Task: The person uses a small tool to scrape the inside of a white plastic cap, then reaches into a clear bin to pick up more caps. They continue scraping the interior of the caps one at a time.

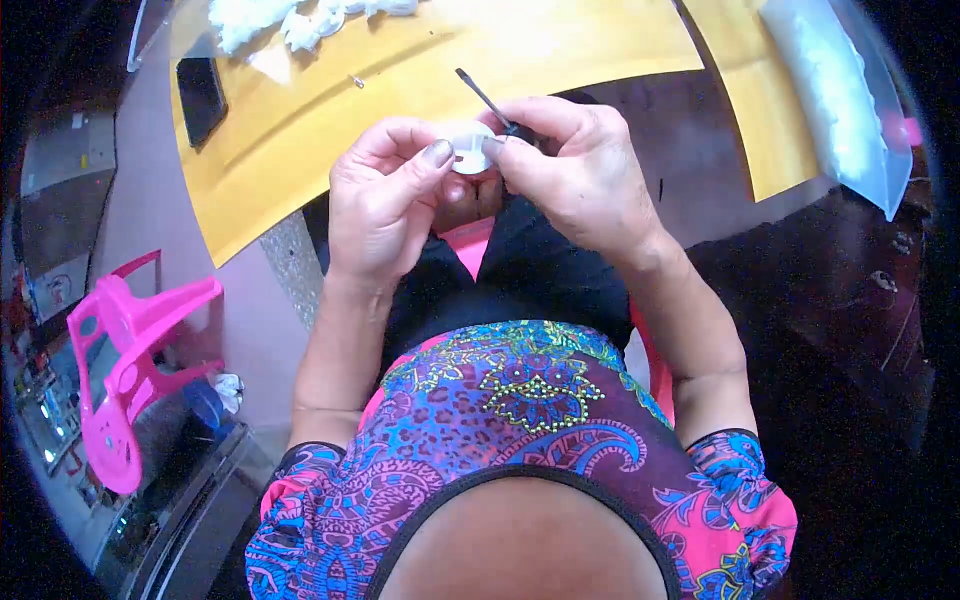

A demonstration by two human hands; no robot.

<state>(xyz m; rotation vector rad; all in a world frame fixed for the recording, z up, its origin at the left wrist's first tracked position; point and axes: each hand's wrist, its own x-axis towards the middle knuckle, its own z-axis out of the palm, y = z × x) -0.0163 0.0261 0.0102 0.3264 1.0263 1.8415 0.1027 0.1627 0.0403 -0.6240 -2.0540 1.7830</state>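
Both my hands meet over my lap, in front of the near edge of the yellow table sheet (290, 150). Between them is a small white round plastic piece (468, 150), hollow like a ring or cap. My left hand (385, 185) pinches its left side between thumb and fingers. The thumb of my right hand (585, 175) presses on its right side. A screwdriver (482, 97) is also in my right hand, its dark shaft pointing up and to the left. The fingers hide most of its handle.
White plastic pieces (310, 22) lie in a heap at the table's far left. Nearby are a dark phone (202, 100) and a tiny metal bit (357, 81). A clear bag of white pieces (825, 90) lies far right. A pink plastic chair (130, 340) stands at left.
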